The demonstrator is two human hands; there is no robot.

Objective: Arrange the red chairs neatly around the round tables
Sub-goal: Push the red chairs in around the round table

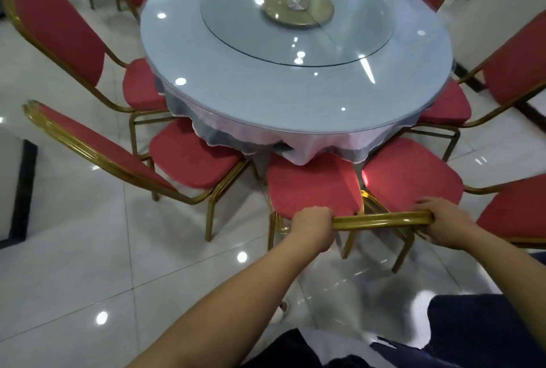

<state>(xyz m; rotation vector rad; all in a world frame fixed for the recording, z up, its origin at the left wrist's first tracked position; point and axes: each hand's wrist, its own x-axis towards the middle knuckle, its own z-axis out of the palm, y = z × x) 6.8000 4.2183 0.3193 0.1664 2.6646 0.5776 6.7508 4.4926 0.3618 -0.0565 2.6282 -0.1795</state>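
Fingers (322, 211) of the left hand (311, 221) are curled over one end of the gold top rail (381, 221) of a red chair (313, 187), and the other end is gripped by the right hand (443, 221). The chair is set at the round table (295, 86), its seat front under the hanging tablecloth (236, 137), between the left neighbour's seat (192, 157) and the right neighbour's seat (413, 178).

We record bright, even overhead light, small round lamp glare on the glossy table (183, 42) and tiled floor (74, 249), soft faint shadows beneath the table, strong wide-angle bending toward the edges, we note motion blur on the far-left chair (59, 27)
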